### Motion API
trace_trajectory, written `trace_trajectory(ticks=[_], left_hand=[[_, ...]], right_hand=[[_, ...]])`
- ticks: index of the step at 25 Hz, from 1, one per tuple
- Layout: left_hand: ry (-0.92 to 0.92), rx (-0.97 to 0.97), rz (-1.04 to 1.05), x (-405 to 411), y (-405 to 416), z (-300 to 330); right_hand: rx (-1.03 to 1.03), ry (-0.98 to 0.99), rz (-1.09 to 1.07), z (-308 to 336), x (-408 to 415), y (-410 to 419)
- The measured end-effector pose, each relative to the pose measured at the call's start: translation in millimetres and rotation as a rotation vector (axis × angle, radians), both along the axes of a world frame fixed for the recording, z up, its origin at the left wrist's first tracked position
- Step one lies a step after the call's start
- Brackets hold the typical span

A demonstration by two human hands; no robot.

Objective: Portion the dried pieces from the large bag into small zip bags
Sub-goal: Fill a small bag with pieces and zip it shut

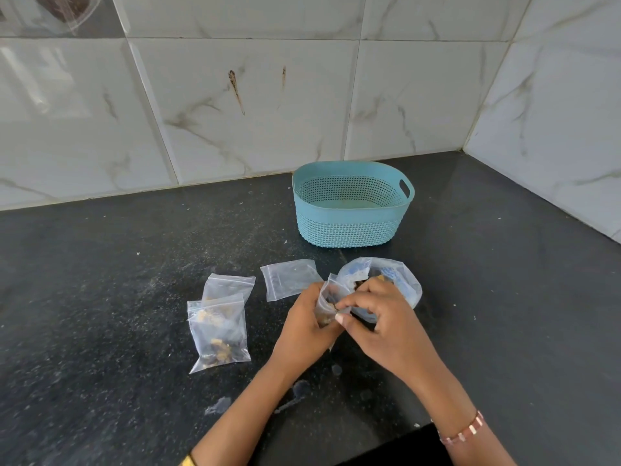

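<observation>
Clear plastic, a small zip bag is gripped by the left hand, fingers curled round its side. The right hand pinches dried pieces at its mouth, wrist bent inward. Just behind them the large bag lies open on the black counter, filled zip bags to the left.

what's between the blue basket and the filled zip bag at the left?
In the head view, an empty small zip bag lies flat on the counter between the blue basket and the filled zip bag.
</observation>
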State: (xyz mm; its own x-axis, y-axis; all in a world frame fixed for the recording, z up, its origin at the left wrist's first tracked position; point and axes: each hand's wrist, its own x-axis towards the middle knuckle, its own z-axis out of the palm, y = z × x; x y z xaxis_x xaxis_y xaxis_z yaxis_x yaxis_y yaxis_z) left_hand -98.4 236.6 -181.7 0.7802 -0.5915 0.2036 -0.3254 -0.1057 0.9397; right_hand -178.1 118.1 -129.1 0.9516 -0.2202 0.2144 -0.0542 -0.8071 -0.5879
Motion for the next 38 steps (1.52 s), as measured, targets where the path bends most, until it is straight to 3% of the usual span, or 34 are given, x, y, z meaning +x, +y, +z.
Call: trace_trajectory(ticks=[12, 18, 25, 31, 38], left_hand=[[0.190, 0.021, -0.034, -8, 13, 10], [0.348, -0.126, -0.039, -18, 11, 10], [0.520, -0.245, -0.061, -28, 0, 14], [0.458, -0.262, -0.099, -31, -4, 22], [0.410, -0.273, 0.005, -29, -2, 22]], right_hand=[[0.095, -0.201, -0.269, -7, -17, 2], [0.534, -0.169, -0.282, -3, -26, -2], [0.592, -0.191, -0.299, -4, -37, -2], [0.642, -0.156, -0.292, -1, -38, -12], [0.641, -0.090, -0.160, 3, -34, -13]])
